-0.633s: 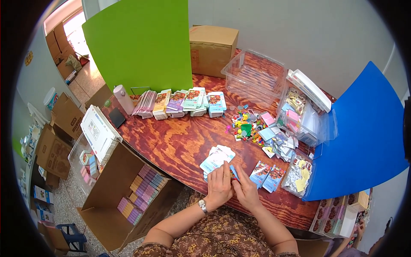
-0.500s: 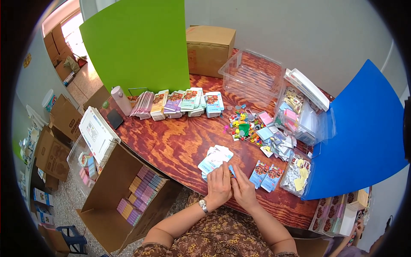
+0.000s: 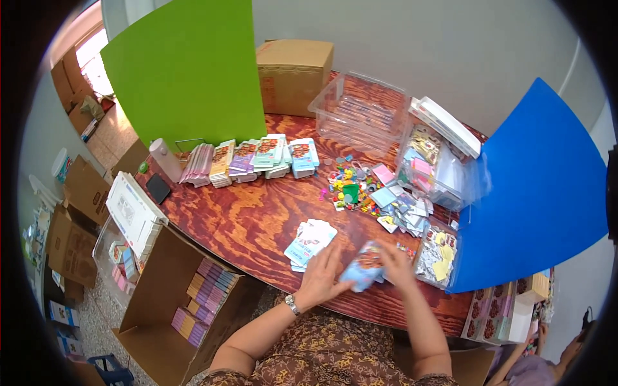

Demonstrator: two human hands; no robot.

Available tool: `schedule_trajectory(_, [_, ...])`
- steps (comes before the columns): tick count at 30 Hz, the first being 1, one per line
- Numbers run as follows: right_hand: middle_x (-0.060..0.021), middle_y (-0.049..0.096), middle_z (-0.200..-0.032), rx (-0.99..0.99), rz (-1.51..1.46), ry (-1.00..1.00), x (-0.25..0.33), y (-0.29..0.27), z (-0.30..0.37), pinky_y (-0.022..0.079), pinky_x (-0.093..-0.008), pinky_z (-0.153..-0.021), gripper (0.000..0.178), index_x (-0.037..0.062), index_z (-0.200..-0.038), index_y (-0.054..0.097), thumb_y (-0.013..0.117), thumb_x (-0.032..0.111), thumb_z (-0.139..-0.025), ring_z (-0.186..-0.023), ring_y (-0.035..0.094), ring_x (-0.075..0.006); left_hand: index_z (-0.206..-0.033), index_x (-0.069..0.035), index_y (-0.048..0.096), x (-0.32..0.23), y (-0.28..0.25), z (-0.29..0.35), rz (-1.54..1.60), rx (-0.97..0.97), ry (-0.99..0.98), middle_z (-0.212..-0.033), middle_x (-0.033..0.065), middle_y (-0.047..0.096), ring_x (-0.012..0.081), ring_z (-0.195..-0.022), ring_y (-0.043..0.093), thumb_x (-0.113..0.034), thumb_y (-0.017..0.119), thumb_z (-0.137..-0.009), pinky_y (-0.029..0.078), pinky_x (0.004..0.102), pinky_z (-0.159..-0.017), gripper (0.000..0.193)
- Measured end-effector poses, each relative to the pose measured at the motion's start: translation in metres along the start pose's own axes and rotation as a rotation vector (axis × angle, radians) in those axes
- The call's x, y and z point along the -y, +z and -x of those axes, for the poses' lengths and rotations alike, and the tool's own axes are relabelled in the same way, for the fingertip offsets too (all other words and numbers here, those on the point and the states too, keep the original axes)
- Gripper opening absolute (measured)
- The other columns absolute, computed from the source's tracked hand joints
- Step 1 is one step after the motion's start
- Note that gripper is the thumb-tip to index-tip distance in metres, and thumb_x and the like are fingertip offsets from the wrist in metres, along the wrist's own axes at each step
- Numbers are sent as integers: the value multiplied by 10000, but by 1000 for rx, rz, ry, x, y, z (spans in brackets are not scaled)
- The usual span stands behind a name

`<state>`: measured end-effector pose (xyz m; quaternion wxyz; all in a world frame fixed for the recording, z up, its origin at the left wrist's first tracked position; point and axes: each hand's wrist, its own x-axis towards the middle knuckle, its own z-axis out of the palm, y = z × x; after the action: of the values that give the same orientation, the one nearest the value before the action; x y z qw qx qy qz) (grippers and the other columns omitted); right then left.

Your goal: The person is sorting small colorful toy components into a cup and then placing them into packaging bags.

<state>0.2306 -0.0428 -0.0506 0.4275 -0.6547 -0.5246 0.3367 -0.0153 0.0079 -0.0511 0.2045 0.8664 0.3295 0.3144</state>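
Seemingly mid-transfer, our right hand [image 3: 400, 265] grips a glossy blue rectangular packet [image 3: 365, 269]; our widespread left hand [image 3: 320, 276] should next steady it.

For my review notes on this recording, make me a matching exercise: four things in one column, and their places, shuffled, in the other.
Things:
1. Wristwatch
2. Phone
3. Blue packet
4. Closed cardboard box

Places:
A. Between the left hand and the right hand
B. Next to the right edge of the green panel
C. On the person's left wrist
D. On the table, close to the pale bottle

Right pairs: 1-C, 2-D, 3-A, 4-B
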Motion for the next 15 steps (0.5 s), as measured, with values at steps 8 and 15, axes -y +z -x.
schedule_trajectory(8, [-263,628,-1201,-198,662,-94,-33,-89,-19,468,-481,-977,439,-16,-1275,616,651,206,-897,-1092,600,-427,-1438,93,350,67,15,-20,-467,-13,-321,-1363,255,492,413,-1249,468,-494,811,-727,442,521,-968,1031])
schedule_trajectory(15, [-254,517,-1370,-240,691,-245,11,-44,-15,408,-485,-1045,518,20,-1366,552,682,171,-888,-1222,507,-427,-1459,98,314,78,24,-25,-360,14,-413,-1278,224,517,382,-1153,496,-424,890,-632,454,498,-928,1135])
